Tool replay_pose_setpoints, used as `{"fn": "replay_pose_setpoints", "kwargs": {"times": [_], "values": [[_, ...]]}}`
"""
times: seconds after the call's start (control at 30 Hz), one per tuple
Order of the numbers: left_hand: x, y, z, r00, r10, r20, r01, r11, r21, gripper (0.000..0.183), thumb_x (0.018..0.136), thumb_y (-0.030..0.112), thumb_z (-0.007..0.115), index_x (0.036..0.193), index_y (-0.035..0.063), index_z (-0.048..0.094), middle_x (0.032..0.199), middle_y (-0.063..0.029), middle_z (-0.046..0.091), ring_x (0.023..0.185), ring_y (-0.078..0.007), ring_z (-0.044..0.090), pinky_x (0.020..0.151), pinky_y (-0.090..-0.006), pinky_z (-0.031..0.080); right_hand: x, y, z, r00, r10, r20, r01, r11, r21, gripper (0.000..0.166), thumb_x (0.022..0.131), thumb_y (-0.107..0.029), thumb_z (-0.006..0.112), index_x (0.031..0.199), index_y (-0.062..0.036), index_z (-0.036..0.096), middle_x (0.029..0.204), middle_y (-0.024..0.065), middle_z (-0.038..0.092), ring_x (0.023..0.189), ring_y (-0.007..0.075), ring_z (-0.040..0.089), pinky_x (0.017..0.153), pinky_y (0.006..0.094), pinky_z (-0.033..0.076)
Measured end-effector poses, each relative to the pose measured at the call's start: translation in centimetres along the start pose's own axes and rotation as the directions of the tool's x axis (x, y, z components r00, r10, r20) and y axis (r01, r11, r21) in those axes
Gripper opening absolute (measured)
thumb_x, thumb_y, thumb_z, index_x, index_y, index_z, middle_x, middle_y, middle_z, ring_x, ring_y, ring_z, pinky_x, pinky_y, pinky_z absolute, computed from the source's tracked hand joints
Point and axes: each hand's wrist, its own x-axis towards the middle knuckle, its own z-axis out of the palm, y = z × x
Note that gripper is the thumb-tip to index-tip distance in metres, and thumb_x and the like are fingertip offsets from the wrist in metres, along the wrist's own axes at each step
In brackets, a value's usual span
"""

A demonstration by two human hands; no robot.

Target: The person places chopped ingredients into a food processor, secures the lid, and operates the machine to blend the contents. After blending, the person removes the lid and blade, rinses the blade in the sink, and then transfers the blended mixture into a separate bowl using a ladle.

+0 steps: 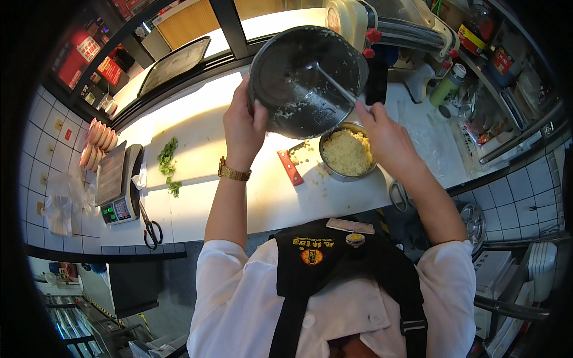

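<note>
My left hand (pixel 245 123), with a gold watch on its wrist, grips the rim of a large black bowl (pixel 286 67). The bowl is tipped so its inside faces me, and pale minced bits cling to its wall. In my right hand (pixel 388 141) is a slim metal utensil (pixel 338 85), probably a spoon, whose far end touches the inside of the bowl. Just below stands a round metal bowl (pixel 347 177) heaped with pale yellow mince (pixel 345 154), which looks like garlic. A knife with a red handle (pixel 291 168) lies left of it, its blade mostly hidden, among scattered bits.
Chopped green herbs (pixel 168 159) lie on the white worktop (pixel 197 208). Farther left are a digital scale (pixel 117 179) and black-handled scissors (pixel 152 232). Another pair of scissors (pixel 398 197) rests at the front edge. A green bottle (pixel 447 85) and a cream-coloured machine (pixel 347 22) stand behind.
</note>
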Motion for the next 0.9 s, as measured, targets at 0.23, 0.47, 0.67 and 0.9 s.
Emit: {"fn": "replay_pose_setpoints", "kwargs": {"times": [0.23,0.47,0.67,0.9], "values": [[0.1,-1.3,0.0,0.996,0.028,-0.087,-0.028,1.0,0.002,0.043,0.084,0.008,0.055,0.126,0.0028,0.047,0.082,-0.012,0.063,0.065,-0.018,0.06,0.064,-0.0282,0.049,-1.5,-0.8,-1.3,0.997,0.002,0.073,-0.01,0.994,0.107,0.048,0.078,0.003,0.05,0.127,-0.0024,0.047,0.099,0.0149,0.048,0.087,0.0327,0.061,0.07,0.0413,0.052],[-0.3,-0.2,0.7,0.996,-0.007,-0.087,0.001,0.998,-0.067,0.045,0.083,0.008,0.055,0.128,0.0038,0.046,0.082,-0.0121,0.063,0.066,-0.0177,0.06,0.066,-0.0291,0.049,0.0,0.4,1.9,0.998,0.061,-0.012,-0.052,0.927,0.37,0.045,0.084,0.001,0.049,0.128,-0.0038,0.048,0.097,0.0161,0.05,0.083,0.0358,0.056,0.075,0.0403,0.047],[-0.4,-0.9,0.5,0.982,0.082,-0.168,-0.085,0.996,-0.015,0.046,0.083,0.008,0.055,0.128,0.0038,0.046,0.082,-0.0116,0.063,0.066,-0.0167,0.06,0.066,-0.0289,0.049,-1.0,-0.2,-0.7,0.998,0.025,0.052,-0.042,0.93,0.364,0.046,0.082,0.001,0.05,0.128,-0.0044,0.048,0.098,0.0157,0.051,0.082,0.0348,0.058,0.072,0.041,0.048],[-0.6,0.5,0.6,0.998,0.004,-0.068,-0.009,0.997,-0.079,0.045,0.084,0.007,0.055,0.128,0.0035,0.046,0.079,-0.01,0.061,0.063,-0.0146,0.058,0.064,-0.0274,0.049,1.5,1.2,-0.7,0.996,-0.034,-0.086,0.041,0.996,0.078,0.051,0.079,0.004,0.049,0.129,-0.0037,0.045,0.101,0.0145,0.049,0.079,0.0333,0.06,0.067,0.0428,0.05]]}}
